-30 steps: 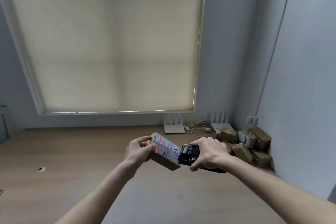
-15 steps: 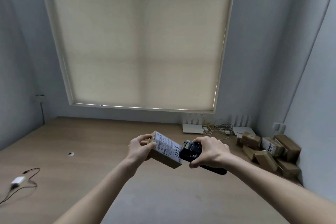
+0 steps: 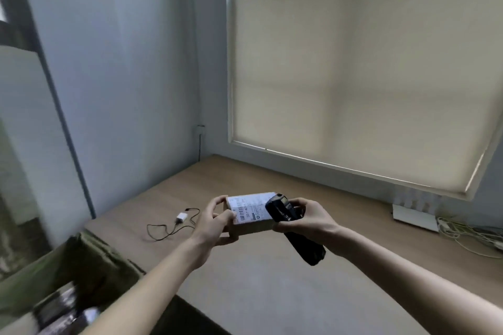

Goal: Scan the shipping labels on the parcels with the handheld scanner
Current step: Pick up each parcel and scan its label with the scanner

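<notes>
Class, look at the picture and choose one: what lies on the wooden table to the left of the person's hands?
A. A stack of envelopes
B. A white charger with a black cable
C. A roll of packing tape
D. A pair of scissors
B: a small white charger with a looping black cable lies on the table, left of the left hand holding the parcel.

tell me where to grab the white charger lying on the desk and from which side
Take the white charger by its small blocky body, coming straight down from above with a pinch across its narrow sides. It lies flat on the desk with open space around it; its black cable trails toward the near left, so avoid that side.
</notes>
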Tool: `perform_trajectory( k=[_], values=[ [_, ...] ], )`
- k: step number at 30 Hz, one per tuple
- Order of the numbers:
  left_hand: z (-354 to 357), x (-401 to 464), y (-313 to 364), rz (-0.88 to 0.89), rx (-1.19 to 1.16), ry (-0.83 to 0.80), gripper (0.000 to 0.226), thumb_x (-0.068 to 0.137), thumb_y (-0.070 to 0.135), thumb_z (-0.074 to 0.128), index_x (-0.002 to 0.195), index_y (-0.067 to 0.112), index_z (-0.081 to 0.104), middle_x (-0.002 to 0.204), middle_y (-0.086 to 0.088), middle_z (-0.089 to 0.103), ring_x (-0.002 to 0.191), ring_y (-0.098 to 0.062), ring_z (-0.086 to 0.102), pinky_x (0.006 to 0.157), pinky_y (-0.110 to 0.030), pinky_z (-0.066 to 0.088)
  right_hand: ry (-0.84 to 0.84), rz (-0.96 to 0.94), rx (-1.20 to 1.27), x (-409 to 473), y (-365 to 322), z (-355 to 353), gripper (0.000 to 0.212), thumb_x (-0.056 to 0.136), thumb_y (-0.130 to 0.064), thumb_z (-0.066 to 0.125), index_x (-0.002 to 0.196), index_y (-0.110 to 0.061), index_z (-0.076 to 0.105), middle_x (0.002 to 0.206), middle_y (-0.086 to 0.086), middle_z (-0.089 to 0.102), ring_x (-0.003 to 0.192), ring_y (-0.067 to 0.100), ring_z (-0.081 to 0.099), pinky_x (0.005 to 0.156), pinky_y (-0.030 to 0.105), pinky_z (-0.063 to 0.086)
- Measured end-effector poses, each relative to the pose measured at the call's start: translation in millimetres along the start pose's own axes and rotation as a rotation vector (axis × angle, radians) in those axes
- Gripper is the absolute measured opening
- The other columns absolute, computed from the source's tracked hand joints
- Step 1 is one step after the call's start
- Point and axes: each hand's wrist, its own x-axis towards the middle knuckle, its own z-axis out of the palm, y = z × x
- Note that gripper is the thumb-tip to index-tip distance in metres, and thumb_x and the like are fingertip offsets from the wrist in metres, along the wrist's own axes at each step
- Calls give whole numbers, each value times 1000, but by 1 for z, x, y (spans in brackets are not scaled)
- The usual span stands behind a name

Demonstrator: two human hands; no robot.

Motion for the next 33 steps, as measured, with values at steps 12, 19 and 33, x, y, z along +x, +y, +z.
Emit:
perform_trajectory(
  k=[12, 19, 33],
  values=[
    [-281, -51, -57, -75, 82, 468, 38, 85, 5, 77, 119, 21, 67, 112, -28, 67, 105, -40, 67, 96, -52, 55, -399, -249, -48, 75, -113, 280, 47, 64, -34, 98, 103, -25, 74, 94, -6, 77, 89, 14, 74, 84, 32, 59],
    [-391, -49, -111, -231, 20, 711, 22, 92, 3, 68, 111, 12, 68, 112, -21, 68, 83, -28, 68, 63, -35, 61, -598, -347, -159, 126, -139, 416, 57, 62, -40, 96, 111, -32, 69, 93, -17, 71, 80, -3, 68, 60, 7, 46],
    [-506, -8, -247, -663, 96, 791, 41, 87, 37, 71, 125, 33, 57, 121, 7, 57, 108, -27, 60, 71, -38, 53, -764, -325, -357, 213, -116, 598, 67, 56, -54, 92, 115, -39, 64, 98, -13, 71, 86, 7, 69, 77, 30, 60]
  ],
)
